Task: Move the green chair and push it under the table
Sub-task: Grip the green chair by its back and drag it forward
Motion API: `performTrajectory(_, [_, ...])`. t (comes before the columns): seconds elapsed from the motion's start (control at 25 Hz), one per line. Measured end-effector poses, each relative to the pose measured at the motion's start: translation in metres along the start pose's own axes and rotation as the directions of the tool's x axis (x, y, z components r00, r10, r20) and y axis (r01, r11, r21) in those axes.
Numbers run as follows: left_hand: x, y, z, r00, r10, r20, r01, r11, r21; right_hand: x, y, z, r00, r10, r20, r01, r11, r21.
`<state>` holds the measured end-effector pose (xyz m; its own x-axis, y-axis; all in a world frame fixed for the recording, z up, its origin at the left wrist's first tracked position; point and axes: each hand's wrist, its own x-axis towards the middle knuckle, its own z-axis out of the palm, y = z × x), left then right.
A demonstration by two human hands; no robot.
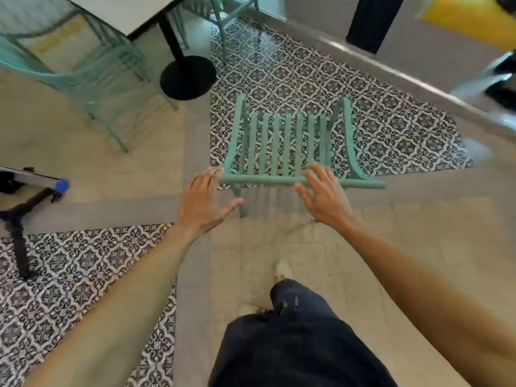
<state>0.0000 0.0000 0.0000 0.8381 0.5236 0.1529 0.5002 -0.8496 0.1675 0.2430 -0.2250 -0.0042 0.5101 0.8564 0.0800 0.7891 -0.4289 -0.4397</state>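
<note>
A green slatted chair [287, 146] stands on the patterned tiles in front of me, its top rail nearest to me. My left hand [203, 202] hovers at the left end of that rail with fingers spread, holding nothing. My right hand [325, 195] is spread over the rail's middle right, fingers apart and not closed around it. The white table [131, 12] on a black pedestal base [187, 78] stands at the upper left, well beyond the chair.
A second green chair [83, 71] sits at the table's left side, and another [223, 12] stands behind it. A dark tripod [19, 219] with a blue-tipped bar is at the left. A raised grey kerb [377, 62] runs along the right.
</note>
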Motion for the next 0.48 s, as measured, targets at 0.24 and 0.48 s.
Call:
performTrajectory(0.24, [0.050,0.012,0.079,0.995,0.014,0.100,-0.013,1.000,-0.006,-0.022,0.094,0.012,0.975,0.187,-0.122,-0.205,0.966,-0.156])
performTrajectory(0.48, [0.068,-0.010,0.110,0.999,0.007,0.051,-0.009,0.999,0.031,-0.006,0.121,0.045,0.968,0.108,-0.228,-0.183,0.923,-0.340])
